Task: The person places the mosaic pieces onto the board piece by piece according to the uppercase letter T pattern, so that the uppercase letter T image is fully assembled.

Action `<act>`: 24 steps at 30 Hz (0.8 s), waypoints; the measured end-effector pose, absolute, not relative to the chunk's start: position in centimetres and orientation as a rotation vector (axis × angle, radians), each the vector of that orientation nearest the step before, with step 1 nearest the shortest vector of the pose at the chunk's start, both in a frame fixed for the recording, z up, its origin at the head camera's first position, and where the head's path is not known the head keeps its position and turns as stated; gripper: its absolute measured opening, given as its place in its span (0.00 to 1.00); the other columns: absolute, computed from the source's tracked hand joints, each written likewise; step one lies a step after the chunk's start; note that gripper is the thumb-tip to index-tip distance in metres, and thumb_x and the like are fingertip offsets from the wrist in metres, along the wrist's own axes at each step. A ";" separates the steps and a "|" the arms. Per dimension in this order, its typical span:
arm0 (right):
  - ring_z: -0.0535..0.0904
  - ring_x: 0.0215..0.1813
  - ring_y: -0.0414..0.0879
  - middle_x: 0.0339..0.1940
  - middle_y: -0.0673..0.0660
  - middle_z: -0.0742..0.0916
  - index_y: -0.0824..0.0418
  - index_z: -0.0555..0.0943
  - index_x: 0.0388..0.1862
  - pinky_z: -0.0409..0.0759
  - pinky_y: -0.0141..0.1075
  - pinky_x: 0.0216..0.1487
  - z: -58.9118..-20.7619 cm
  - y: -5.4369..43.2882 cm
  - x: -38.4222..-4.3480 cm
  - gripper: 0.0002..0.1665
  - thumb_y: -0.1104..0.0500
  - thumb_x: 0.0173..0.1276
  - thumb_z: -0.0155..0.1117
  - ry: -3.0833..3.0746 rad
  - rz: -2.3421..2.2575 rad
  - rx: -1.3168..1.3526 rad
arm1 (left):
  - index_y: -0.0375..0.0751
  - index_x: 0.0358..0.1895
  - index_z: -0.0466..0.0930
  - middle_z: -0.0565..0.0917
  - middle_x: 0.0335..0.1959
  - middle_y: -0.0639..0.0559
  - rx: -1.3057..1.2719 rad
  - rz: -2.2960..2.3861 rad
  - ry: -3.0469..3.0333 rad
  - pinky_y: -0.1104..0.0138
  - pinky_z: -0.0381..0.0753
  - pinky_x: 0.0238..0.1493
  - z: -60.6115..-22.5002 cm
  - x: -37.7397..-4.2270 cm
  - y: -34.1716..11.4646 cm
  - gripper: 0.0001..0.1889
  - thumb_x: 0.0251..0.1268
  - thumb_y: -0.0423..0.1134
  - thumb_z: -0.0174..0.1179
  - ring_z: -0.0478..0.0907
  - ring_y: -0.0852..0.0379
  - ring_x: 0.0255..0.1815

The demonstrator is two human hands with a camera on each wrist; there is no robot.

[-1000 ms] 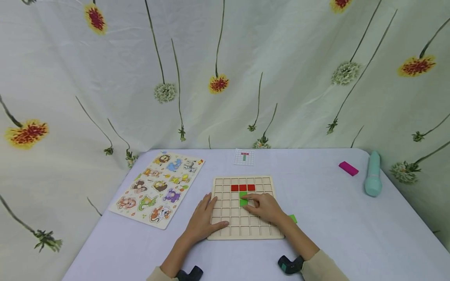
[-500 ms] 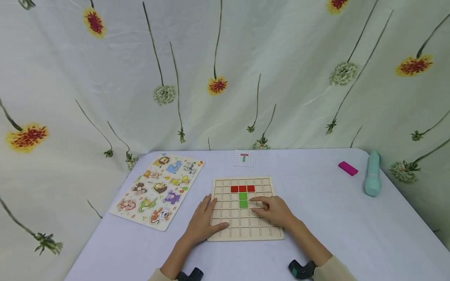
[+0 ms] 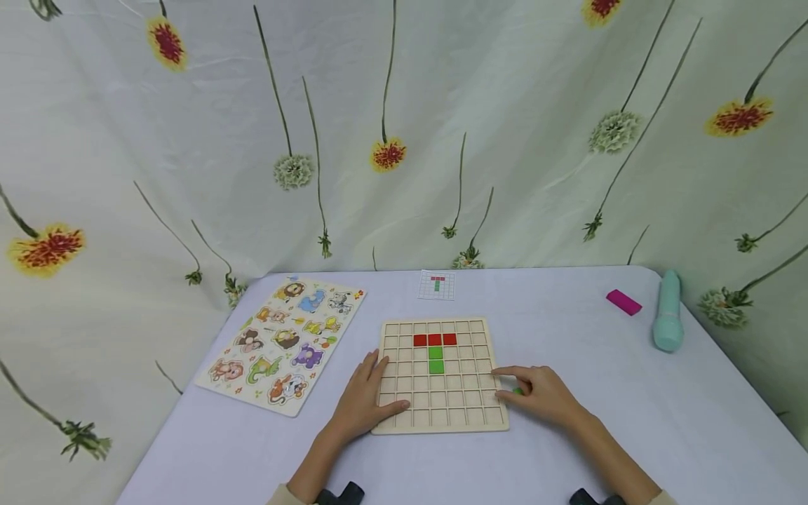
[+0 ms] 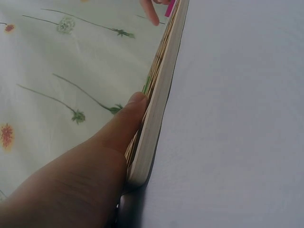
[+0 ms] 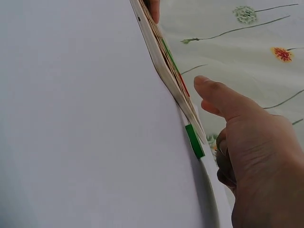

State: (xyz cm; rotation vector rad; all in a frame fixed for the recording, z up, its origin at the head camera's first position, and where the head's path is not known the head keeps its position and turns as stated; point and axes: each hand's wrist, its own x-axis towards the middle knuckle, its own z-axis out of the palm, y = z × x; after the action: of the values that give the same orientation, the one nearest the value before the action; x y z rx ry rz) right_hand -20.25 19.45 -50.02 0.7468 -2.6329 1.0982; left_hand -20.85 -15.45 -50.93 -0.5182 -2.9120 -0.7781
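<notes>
A wooden grid board (image 3: 404, 414) lies at the middle of the table. Three red tiles (image 3: 435, 339) sit in a row on it, with two green tiles (image 3: 435, 360) in a column below the middle one. My left hand (image 3: 361, 400) rests on the board's left side, thumb over the grid and fingers spread along the edge. At the right edge is my right hand (image 3: 544, 396), index finger and thumb stretched apart with nothing between them. A loose green tile (image 5: 194, 141) lies on the table beside the board, mostly hidden by that hand in the head view.
An animal puzzle board (image 3: 290, 340) lies to the left. Behind the grid board is a pattern card (image 3: 437, 285) with a red and green T. A magenta block (image 3: 623, 302) and a pale teal bottle-like object (image 3: 668, 312) are at the far right. A flowered cloth (image 3: 536, 140) hangs behind the table.
My right hand has let go of the lower green tile in the column and moved right, off the grid to the board's right edge. My left hand has stayed in place.
</notes>
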 end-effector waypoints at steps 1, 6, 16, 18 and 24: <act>0.52 0.17 0.28 0.11 0.36 0.59 0.50 0.84 0.45 0.55 0.23 0.18 -50.1 19.9 -20.0 0.19 0.47 0.54 0.71 -2.633 1.105 0.742 | 0.36 0.69 0.58 0.52 0.71 0.38 -0.519 -0.781 -2.910 0.47 0.54 0.65 -50.9 -20.8 -15.4 0.52 0.46 0.71 0.58 0.47 0.40 0.71; 0.52 0.17 0.27 0.11 0.35 0.59 0.51 0.84 0.45 0.55 0.22 0.18 -50.6 21.8 -19.2 0.19 0.50 0.52 0.73 -2.601 1.128 0.728 | 0.36 0.69 0.58 0.53 0.71 0.38 -0.522 -0.784 -2.911 0.47 0.54 0.65 -50.9 -20.9 -15.4 0.52 0.46 0.70 0.58 0.47 0.41 0.71; 0.52 0.18 0.26 0.13 0.34 0.59 0.52 0.84 0.45 0.55 0.22 0.16 -51.1 23.4 -18.9 0.19 0.53 0.52 0.74 -2.540 1.126 0.781 | 0.37 0.69 0.57 0.52 0.71 0.38 -0.514 -0.783 -2.924 0.47 0.54 0.65 -50.8 -20.8 -15.4 0.52 0.46 0.70 0.59 0.47 0.40 0.71; 0.52 0.17 0.26 0.13 0.34 0.59 0.52 0.84 0.45 0.55 0.22 0.17 -51.2 23.5 -18.9 0.20 0.54 0.51 0.74 -2.546 1.126 0.783 | 0.37 0.69 0.57 0.52 0.71 0.39 -0.506 -0.785 -2.928 0.48 0.54 0.65 -50.8 -20.8 -15.4 0.52 0.46 0.70 0.58 0.47 0.41 0.71; 0.53 0.17 0.27 0.12 0.34 0.60 0.51 0.83 0.45 0.55 0.23 0.17 -51.1 23.5 -18.9 0.20 0.51 0.52 0.73 -2.607 1.120 0.751 | 0.37 0.69 0.58 0.53 0.71 0.38 -0.505 -0.773 -2.920 0.48 0.54 0.65 -50.8 -20.8 -15.4 0.52 0.47 0.70 0.58 0.48 0.41 0.71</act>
State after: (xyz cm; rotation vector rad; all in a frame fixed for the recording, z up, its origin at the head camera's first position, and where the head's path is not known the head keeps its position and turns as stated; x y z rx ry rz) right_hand -18.86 23.52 -51.15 0.7511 -2.6073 1.1196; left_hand -20.82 -15.36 -50.85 -0.5048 -2.9201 -0.7732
